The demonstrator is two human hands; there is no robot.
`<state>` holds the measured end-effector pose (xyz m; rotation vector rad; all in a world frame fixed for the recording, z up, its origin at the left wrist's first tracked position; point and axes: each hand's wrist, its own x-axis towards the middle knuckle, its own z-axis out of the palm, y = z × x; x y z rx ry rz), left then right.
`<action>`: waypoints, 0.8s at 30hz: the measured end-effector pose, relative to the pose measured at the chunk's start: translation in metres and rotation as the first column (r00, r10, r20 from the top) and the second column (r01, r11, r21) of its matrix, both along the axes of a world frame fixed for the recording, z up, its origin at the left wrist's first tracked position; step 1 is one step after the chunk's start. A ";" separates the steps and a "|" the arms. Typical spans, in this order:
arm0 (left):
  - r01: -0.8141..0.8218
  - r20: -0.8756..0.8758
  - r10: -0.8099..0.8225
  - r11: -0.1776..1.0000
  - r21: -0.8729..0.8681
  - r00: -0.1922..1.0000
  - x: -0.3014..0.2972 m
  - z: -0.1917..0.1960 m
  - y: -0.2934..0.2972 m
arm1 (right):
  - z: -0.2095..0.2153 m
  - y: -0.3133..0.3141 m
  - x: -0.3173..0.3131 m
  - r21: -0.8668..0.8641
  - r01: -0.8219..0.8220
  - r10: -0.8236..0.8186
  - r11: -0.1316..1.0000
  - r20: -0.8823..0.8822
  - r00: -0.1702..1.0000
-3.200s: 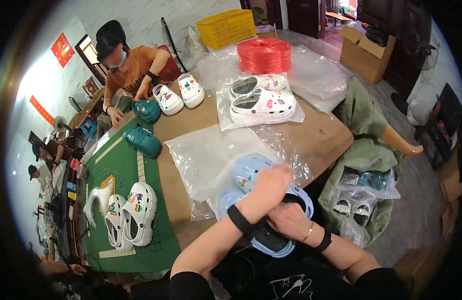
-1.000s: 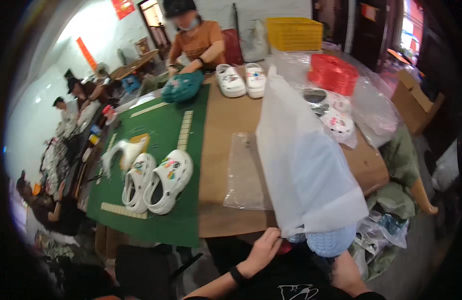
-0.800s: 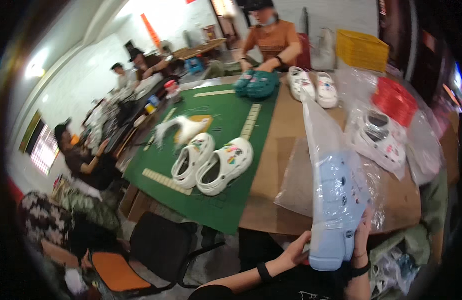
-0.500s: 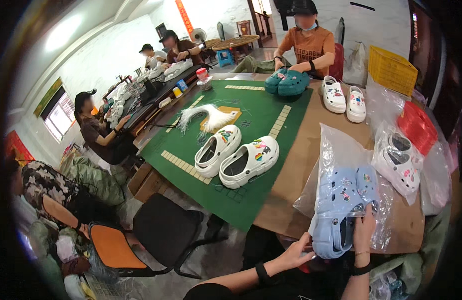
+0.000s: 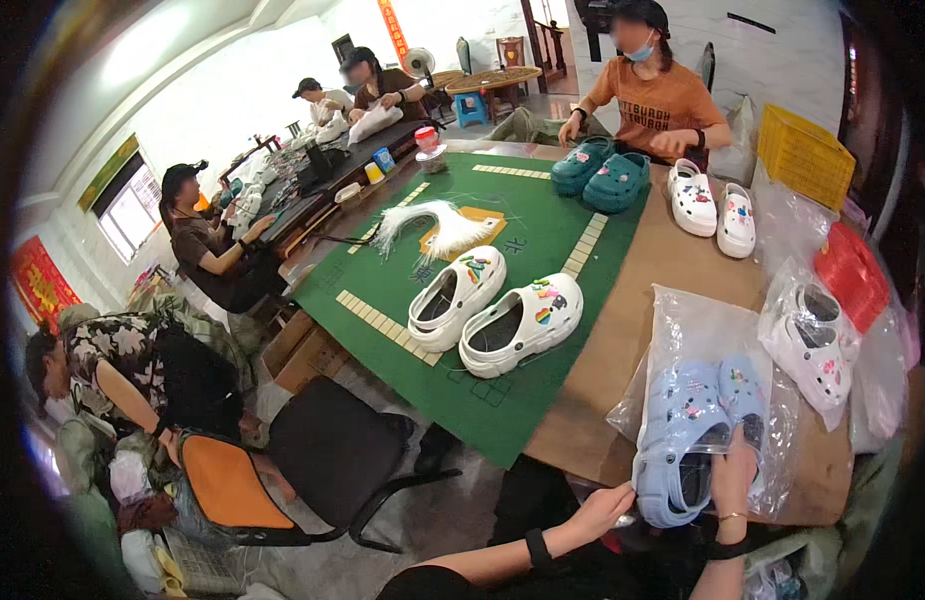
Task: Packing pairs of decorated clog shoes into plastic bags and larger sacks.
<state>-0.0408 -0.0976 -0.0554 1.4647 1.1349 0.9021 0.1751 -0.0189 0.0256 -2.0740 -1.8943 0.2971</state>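
A pair of light blue clogs (image 5: 686,420) with small charms lies partly inside a clear plastic bag (image 5: 698,318) at the table's near right corner. My left hand (image 5: 601,512) is closed in a pinch at the bag's lower left edge, beside the left clog's heel. With its fingers inside the right clog's opening, my right hand (image 5: 735,472) grips that clog; the fingertips are hidden. Left of the bag, a pair of white clogs (image 5: 523,325) with colourful charms stands on the green mat (image 5: 483,420).
White clogs (image 5: 695,205) and a bagged white pair (image 5: 815,350) lie right, near red string (image 5: 851,275). White plastic strands (image 5: 433,230) rest on the mat. Across the table, a person (image 5: 648,95) sits behind teal clogs (image 5: 618,182). A black chair (image 5: 333,445) stands left.
The blue clogs sit slightly deeper in the bag, and my left hand has closed on its edge. The person across has let go of the teal clogs. My view has shifted slightly.
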 end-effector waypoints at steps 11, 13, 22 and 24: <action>-0.115 -0.303 0.184 0.966 0.229 0.935 -0.016 0.021 -0.002 | 0.016 0.006 -0.026 0.042 -0.038 0.040 0.998 -0.057 0.998; -0.150 -0.238 0.181 0.978 0.144 0.954 -0.010 0.029 0.001 | 0.019 0.003 -0.022 0.044 -0.046 0.048 0.998 -0.048 0.998; -0.218 -0.234 0.237 0.970 0.105 0.943 -0.013 0.030 0.014 | 0.019 -0.006 -0.022 0.067 -0.038 0.040 0.997 -0.035 0.999; -0.163 -0.246 0.192 0.978 0.131 0.950 -0.013 0.029 0.010 | 0.016 -0.007 -0.021 0.123 -0.047 0.054 0.991 -0.058 0.997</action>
